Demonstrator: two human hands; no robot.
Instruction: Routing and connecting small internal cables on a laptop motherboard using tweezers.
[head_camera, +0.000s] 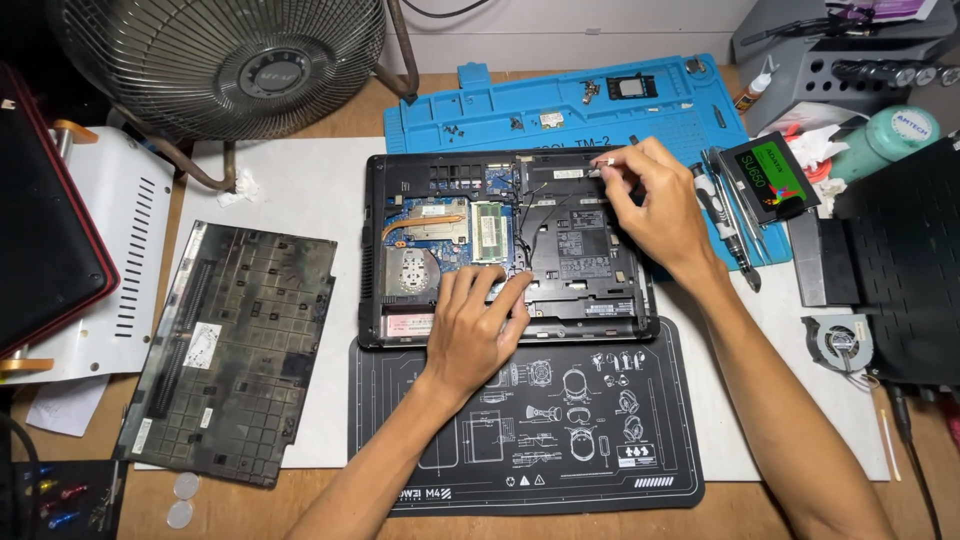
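black opened laptop (505, 245), fragile inside; left hand (475, 325) flat, bracing it; right hand (650, 205) fingers pinch something tiny at its rear edge.

Laptop (560, 240) matt black plastic; desk (330, 110) bare wood; fan (225, 60) metal wire.

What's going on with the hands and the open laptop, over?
Left hand flat on open laptop, steadying. Right hand pinching a small pale part at its far edge. Removed bottom cover lies apart, left.
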